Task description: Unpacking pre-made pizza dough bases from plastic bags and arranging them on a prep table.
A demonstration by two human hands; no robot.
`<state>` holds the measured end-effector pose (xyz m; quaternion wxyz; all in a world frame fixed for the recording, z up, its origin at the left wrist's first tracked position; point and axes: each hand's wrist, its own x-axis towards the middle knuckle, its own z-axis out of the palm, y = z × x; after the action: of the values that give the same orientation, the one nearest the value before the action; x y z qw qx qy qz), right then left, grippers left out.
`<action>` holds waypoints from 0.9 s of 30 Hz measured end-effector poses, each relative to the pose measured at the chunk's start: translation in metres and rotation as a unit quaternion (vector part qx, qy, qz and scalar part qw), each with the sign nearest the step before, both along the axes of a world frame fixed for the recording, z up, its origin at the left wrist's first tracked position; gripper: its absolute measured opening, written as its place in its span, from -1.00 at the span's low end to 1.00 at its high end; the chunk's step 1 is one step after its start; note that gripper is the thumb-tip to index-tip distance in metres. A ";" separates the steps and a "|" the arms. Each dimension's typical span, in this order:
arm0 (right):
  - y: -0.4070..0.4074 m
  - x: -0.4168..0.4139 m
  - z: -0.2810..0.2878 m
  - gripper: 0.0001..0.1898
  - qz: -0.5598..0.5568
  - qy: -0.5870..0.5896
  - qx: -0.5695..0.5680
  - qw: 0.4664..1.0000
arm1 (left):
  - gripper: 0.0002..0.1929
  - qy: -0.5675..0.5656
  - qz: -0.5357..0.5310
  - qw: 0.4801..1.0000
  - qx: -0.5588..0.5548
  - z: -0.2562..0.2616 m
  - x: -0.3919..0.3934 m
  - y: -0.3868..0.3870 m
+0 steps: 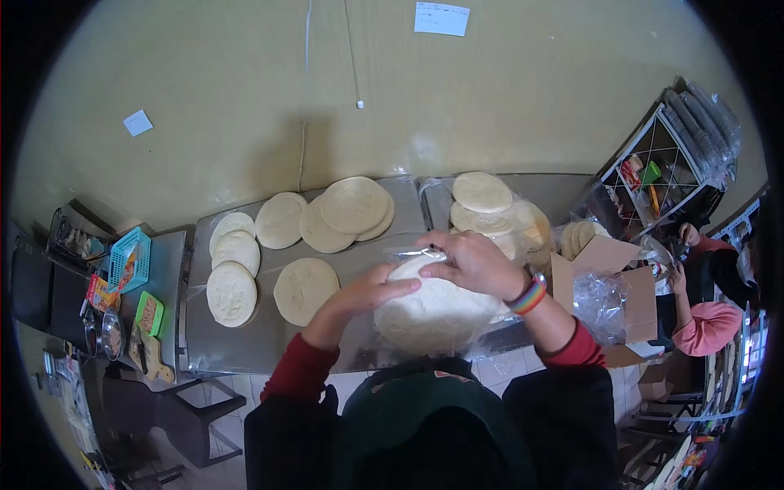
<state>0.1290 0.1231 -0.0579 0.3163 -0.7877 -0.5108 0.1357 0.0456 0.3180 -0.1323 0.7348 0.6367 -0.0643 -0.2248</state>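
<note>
A clear plastic bag with pale round pizza bases (pixel 438 321) in it is held up in front of my body. My left hand (pixel 370 289) grips the left side of the bag near its mouth, thumb across the top. At the opposite side, my right hand (pixel 478 263) pinches the gathered plastic. How many bases the bag holds cannot be told. Loose round bases lie on the metal table (pixel 269 349): an overlapping column (pixel 231 294) at the left, a single base (pixel 306 291) nearer me, and an overlapping group (pixel 355 205) at the back.
Bagged bases (pixel 482 192) lie at the back right. An open cardboard box (pixel 640 306) holds clear plastic. A person (pixel 704 327) works beyond it. Leftward are a teal basket (pixel 139 263), a green container (pixel 149 313), a cutting board with a knife (pixel 158 361) and a dark chair (pixel 165 416).
</note>
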 end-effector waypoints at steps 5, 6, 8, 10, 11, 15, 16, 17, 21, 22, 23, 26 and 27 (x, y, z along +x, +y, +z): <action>-0.015 -0.012 -0.031 -0.54 -0.280 -0.176 0.163 0.930 | -0.52 0.003 0.226 0.970 -0.091 -0.023 -0.032 0.012; -0.027 -0.009 -0.055 -0.54 -0.280 -0.180 0.162 0.929 | -0.53 0.003 0.279 0.946 -0.167 -0.023 -0.037 0.010; -0.044 -0.002 -0.102 -0.64 -0.358 0.079 0.275 0.889 | -0.50 -0.016 0.301 0.930 -0.212 -0.033 -0.041 0.000; -0.038 -0.007 -0.114 -0.70 -0.322 0.189 0.304 0.876 | -0.47 -0.032 0.330 0.909 -0.252 -0.047 -0.050 -0.001; -0.035 -0.008 -0.116 -0.76 -0.283 0.299 0.327 0.851 | -0.38 -0.043 0.290 0.913 -0.284 -0.055 -0.056 -0.001; -0.032 -0.013 -0.097 -0.86 -0.312 0.292 0.363 0.828 | -0.19 -0.039 0.036 0.868 -0.494 -0.076 -0.064 0.020; -0.033 -0.016 -0.093 -0.86 -0.316 0.290 0.364 0.827 | -0.19 -0.036 0.032 0.868 -0.494 -0.079 -0.063 0.025; -0.033 -0.020 -0.086 -0.84 -0.302 0.278 0.338 0.847 | -0.21 -0.046 -0.049 0.876 -0.478 -0.067 -0.059 0.029; -0.032 -0.033 -0.071 -0.82 -0.284 0.228 0.287 0.886 | -0.26 0.124 0.103 0.972 -0.174 -0.068 -0.058 0.018; -0.032 -0.036 -0.069 -0.83 -0.290 0.191 0.261 0.901 | -0.26 0.124 0.102 0.972 -0.174 -0.069 -0.055 0.014; -0.032 -0.037 -0.066 -0.83 -0.290 0.190 0.262 0.901 | -0.30 0.145 0.129 0.963 -0.187 -0.062 -0.049 0.008; -0.033 -0.046 -0.056 -0.85 -0.211 0.198 0.392 0.873 | -0.36 0.172 0.157 0.948 -0.215 -0.055 -0.051 0.002; -0.036 -0.050 -0.054 -0.86 -0.175 0.235 0.428 0.855 | -0.39 0.179 0.159 0.943 -0.229 -0.054 -0.054 0.001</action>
<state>0.0792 0.0871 -0.1118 0.7510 -0.5962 -0.2824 0.0270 -0.0084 0.3189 -0.1861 0.8866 0.4020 0.1208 -0.1944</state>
